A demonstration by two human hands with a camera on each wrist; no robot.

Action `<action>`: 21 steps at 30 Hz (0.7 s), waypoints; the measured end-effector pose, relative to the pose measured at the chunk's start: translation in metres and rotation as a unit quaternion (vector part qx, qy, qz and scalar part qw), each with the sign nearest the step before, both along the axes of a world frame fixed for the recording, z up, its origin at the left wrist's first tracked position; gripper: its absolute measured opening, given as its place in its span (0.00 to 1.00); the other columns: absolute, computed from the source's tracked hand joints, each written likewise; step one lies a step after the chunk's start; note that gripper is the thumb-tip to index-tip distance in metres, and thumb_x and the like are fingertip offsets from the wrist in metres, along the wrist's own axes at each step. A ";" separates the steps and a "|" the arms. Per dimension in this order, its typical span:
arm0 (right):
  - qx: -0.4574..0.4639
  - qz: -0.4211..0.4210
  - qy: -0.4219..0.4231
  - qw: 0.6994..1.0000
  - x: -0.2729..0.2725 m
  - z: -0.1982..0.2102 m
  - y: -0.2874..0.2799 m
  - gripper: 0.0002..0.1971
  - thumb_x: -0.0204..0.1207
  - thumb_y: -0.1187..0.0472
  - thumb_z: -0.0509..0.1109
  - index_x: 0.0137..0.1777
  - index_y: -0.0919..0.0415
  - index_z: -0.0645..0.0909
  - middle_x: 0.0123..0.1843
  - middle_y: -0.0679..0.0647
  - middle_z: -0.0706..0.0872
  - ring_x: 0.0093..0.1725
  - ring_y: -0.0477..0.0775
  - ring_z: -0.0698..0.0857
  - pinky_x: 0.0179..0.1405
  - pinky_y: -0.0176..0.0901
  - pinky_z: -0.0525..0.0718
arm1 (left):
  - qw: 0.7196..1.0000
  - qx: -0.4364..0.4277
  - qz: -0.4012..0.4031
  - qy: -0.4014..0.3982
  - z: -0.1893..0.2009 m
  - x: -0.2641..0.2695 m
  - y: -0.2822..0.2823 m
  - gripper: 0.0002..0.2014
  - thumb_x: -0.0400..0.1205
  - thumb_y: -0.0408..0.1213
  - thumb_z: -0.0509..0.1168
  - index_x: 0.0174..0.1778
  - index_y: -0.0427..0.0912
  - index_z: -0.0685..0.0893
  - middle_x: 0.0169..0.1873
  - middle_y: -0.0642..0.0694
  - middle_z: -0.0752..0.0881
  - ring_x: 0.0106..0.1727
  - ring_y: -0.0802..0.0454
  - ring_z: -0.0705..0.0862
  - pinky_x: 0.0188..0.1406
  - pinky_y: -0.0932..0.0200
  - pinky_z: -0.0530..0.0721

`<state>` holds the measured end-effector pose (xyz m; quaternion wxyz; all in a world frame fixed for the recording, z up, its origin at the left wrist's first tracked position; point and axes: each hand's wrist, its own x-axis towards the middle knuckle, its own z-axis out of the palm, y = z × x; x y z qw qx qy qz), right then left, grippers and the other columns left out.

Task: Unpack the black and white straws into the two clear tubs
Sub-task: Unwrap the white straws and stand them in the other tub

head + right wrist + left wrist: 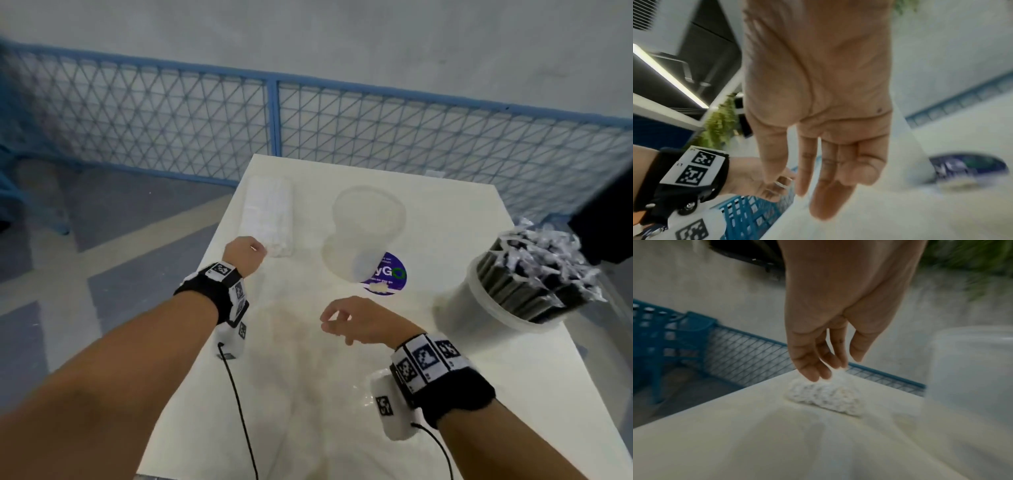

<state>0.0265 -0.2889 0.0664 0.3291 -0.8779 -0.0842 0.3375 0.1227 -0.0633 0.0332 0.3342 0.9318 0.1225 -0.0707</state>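
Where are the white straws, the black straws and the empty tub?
Pack of white straws [268, 214], head view, middle of the wrapped bundle.
Black straws [534, 274], head view, dark stems above the tub rim.
Empty clear tub [368, 209], head view, its far rim.

White table [445, 212] set on a floor [102, 219] patterned in grey, blue-grey and pale beige bands. Beyond the far edge, a blue-framed mesh fence [171, 116] in two panels, backed by a plain pale grey wall [308, 34]; at left, a blue slatted chair [663, 331]. Higher up in the right wrist view, a dark ceiling with a long lit strip light [668, 74], a white beam and blurred green foliage [721, 120].
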 end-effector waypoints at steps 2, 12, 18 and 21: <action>0.045 -0.067 0.037 0.996 0.009 -0.015 0.022 0.06 0.79 0.57 0.65 0.50 0.58 0.80 0.38 0.53 0.82 0.30 0.47 0.80 0.25 0.33 0.71 | 0.999 -0.003 0.047 0.027 -0.011 0.020 0.031 0.18 0.81 0.43 0.62 0.60 0.32 0.81 0.65 0.35 0.80 0.68 0.38 0.76 0.66 0.52 0.72; 0.099 -0.291 0.007 0.952 0.052 -0.049 0.075 0.09 0.76 0.64 0.64 0.36 0.54 0.80 0.32 0.53 0.82 0.28 0.49 0.78 0.24 0.35 0.74 | 0.962 -0.150 0.156 0.164 -0.050 0.079 0.047 0.49 0.64 0.57 0.76 0.74 0.30 0.65 0.69 0.35 0.76 0.67 0.36 0.78 0.64 0.48 0.77; 0.086 -0.300 -0.049 0.949 0.073 -0.057 0.092 0.06 0.76 0.61 0.69 0.52 0.56 0.80 0.38 0.48 0.78 0.46 0.53 0.78 0.48 0.45 0.77 | 0.917 -0.295 0.145 0.225 -0.058 0.066 0.051 0.28 0.66 0.42 0.77 0.59 0.32 0.81 0.45 0.39 0.86 0.38 0.44 0.82 0.38 0.57 0.81; 0.072 -0.290 -0.080 0.951 0.083 -0.059 0.100 0.33 0.71 0.54 0.76 0.74 0.53 0.66 0.62 0.57 0.71 0.61 0.54 0.73 0.65 0.46 0.74 | 0.867 -0.393 0.122 0.282 -0.050 0.053 0.061 0.18 0.71 0.35 0.72 0.55 0.35 0.78 0.49 0.36 0.85 0.45 0.44 0.84 0.45 0.53 0.87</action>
